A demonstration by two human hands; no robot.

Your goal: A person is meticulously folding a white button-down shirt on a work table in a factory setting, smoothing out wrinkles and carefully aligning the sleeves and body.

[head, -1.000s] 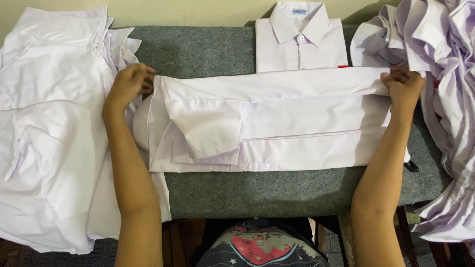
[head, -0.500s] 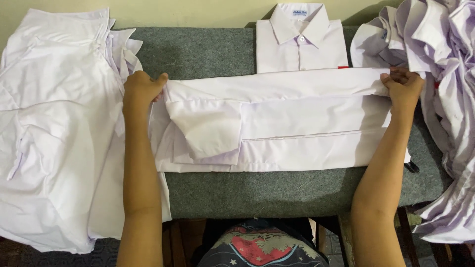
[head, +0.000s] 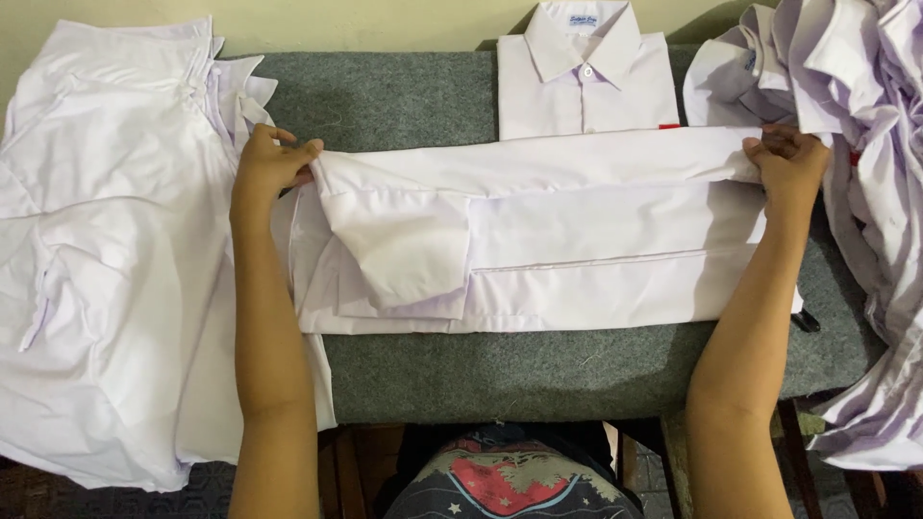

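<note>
Between both hands (head: pixel 272 163) (head: pixel 788 161), white shirt (head: pixel 596 240) lies stretched

a grey felt-covered table (head: pixel 404 101) stands against a plain pale yellowish wall (head: pixel 365 24) under soft, even indoor light, with dark wooden table legs (head: pixel 790 437) showing beneath its front edge and a dim, dark floor (head: pixel 106 495) visible at the lower left.

shirt pile (head: pixel 106 259) cut off left, fingertips hidden
</note>
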